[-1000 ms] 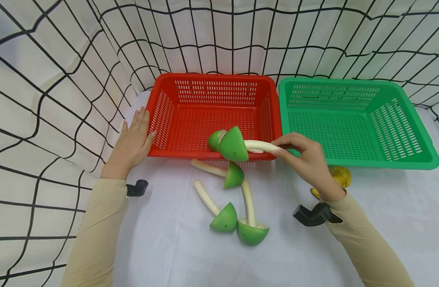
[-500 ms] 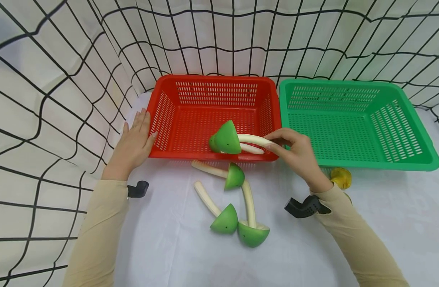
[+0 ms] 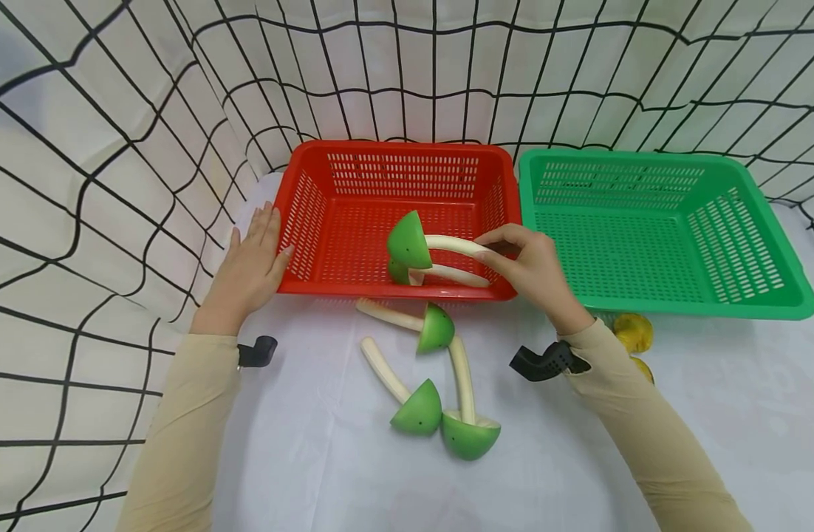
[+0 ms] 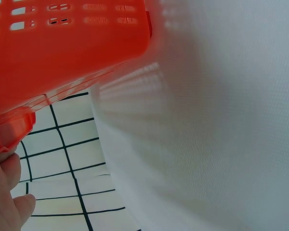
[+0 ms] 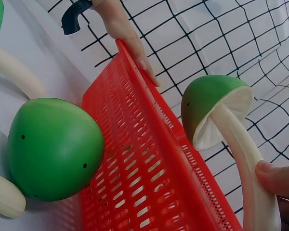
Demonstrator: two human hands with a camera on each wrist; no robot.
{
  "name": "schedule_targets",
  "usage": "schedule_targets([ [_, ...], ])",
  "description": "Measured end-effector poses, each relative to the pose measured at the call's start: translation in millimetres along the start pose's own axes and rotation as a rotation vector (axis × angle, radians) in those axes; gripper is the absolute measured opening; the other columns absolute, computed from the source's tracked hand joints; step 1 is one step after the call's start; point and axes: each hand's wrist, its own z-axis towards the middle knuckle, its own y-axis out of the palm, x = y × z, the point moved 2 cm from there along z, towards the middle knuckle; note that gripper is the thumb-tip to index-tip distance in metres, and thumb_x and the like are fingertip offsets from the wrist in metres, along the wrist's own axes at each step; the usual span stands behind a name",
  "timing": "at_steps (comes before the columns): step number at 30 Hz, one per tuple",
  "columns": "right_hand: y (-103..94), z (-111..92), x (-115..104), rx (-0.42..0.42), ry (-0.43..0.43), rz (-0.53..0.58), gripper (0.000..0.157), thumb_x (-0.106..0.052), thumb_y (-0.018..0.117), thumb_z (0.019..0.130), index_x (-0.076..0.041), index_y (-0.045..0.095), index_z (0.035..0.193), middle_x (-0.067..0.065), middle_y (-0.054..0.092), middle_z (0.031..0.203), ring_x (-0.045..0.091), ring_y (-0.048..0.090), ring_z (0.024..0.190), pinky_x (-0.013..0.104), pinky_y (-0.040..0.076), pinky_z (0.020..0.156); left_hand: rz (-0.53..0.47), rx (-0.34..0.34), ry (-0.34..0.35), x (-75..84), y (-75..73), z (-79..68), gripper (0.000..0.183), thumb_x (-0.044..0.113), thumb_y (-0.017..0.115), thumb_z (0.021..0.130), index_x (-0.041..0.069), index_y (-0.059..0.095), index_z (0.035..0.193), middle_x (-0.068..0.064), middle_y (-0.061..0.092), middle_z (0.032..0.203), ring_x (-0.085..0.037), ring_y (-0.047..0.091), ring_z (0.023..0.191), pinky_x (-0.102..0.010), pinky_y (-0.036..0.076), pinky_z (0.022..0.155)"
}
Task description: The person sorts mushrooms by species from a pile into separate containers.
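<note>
My right hand pinches the pale stem of a green-capped toy mushroom, cap pointing left, above the red basket. In the right wrist view thumb and fingers grip that stem. Below it, another green mushroom lies inside the basket near its front wall. My left hand rests with straight fingers against the basket's left rim. Three more green mushrooms lie on the white cloth in front: one near the basket, one lower left, one lower right.
A green basket stands right of the red one, close beside it. Yellow objects lie in front of it, partly hidden by the right forearm. White walls with black netting enclose the back and left side.
My right hand has carried the mushroom left and back, farther over the red basket, uncovering more of the mushroom lying inside. The left hand stays on the basket's rim.
</note>
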Motion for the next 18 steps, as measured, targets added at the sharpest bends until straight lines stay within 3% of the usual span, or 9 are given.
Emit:
schedule_targets([
  [8,3.6,8,5,-0.005,0.042,0.004,0.016,-0.005,0.071,0.083,0.001,0.071,0.098,0.012,0.069,0.089,0.019,0.062,0.072,0.022,0.049,0.061,0.009,0.004,0.003,0.5,0.2,0.7,0.063,0.032,0.027,0.103,-0.005,0.002,0.149,-0.018,-0.002,0.156,-0.032,-0.002,0.143,-0.059,0.001,0.11],
  [18,7.7,20,4,-0.004,0.079,-0.035,0.018,-0.008,0.07,0.085,0.002,0.07,0.1,0.014,0.068,0.092,0.022,0.064,0.076,0.034,0.054,0.069,0.008,0.001,0.004,-0.5,1.0,0.4,0.063,0.033,0.026,0.103,-0.004,0.002,0.149,-0.016,-0.004,0.156,-0.03,-0.004,0.143,-0.058,-0.001,0.111],
])
